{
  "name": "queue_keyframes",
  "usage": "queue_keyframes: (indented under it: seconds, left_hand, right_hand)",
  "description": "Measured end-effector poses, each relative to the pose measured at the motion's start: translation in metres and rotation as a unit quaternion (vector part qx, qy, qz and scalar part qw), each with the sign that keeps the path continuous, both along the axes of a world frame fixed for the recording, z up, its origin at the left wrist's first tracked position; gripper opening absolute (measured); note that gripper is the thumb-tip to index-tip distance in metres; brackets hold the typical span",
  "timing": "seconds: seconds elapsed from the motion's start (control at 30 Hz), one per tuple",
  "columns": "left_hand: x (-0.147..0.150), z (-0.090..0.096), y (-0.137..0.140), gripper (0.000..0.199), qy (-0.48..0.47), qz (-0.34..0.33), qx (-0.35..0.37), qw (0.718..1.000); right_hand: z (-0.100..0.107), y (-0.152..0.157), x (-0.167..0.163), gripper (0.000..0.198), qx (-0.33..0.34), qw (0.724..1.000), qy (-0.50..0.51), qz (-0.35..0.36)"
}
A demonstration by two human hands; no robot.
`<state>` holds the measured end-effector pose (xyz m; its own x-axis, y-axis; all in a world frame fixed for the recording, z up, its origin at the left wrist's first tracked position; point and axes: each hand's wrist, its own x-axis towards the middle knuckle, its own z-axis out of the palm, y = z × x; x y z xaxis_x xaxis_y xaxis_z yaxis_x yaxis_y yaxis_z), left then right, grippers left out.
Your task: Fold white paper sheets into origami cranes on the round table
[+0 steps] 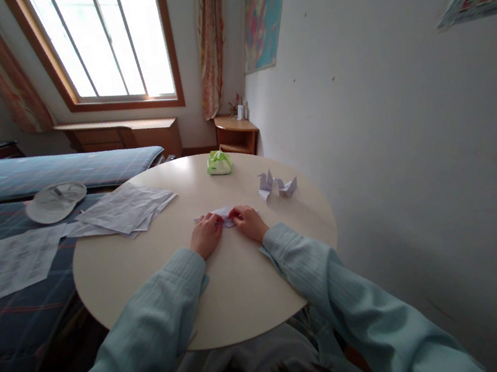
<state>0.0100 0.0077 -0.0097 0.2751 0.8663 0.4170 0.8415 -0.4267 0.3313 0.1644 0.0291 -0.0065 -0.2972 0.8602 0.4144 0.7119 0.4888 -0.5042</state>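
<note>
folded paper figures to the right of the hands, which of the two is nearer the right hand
The left figure, with tall upright points, is nearer the right hand; the right figure sits farther off, toward the wall.

No readable text; print on loose sheet [10, 264] (grey, smudged rows) and wall poster [266, 13] too blurred.

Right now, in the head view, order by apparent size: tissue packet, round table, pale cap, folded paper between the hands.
1. Round table
2. Pale cap
3. Tissue packet
Folded paper: unsure, partly hidden.
</note>
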Motion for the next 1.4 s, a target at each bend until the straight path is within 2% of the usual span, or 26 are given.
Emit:
queue_keyframes:
  seconds: [0.37, 0.8, 0.97, 1.4]
  left_hand:
    - [-0.0002, -0.0005, -0.0001, 0.018, -0.003, -0.002, 0.003, 1.0]
    - [-0.0006, -0.0004, -0.0001, 0.018, -0.011, 0.004, 0.011, 1.0]
    - [-0.0009, -0.0022, 0.0008, 0.017, -0.026, 0.007, 0.016, 1.0]
    - [0.0012, -0.0002, -0.0018, 0.027, -0.034, 0.029, -0.006, 0.999]
  right_hand:
    - [0.0087, -0.0061, -0.0017, 0.017, -0.01, 0.999, 0.007, -0.034]
    - [0.0086, -0.0076, -0.001, 0.015, -0.017, 1.0, 0.024, 0.0]
    - [0.009, -0.0081, -0.0012, 0.015, -0.017, 0.999, 0.043, -0.007]
    - [0.0097, -0.0094, -0.0023, 0.02, -0.042, 0.995, 0.086, 0.033]
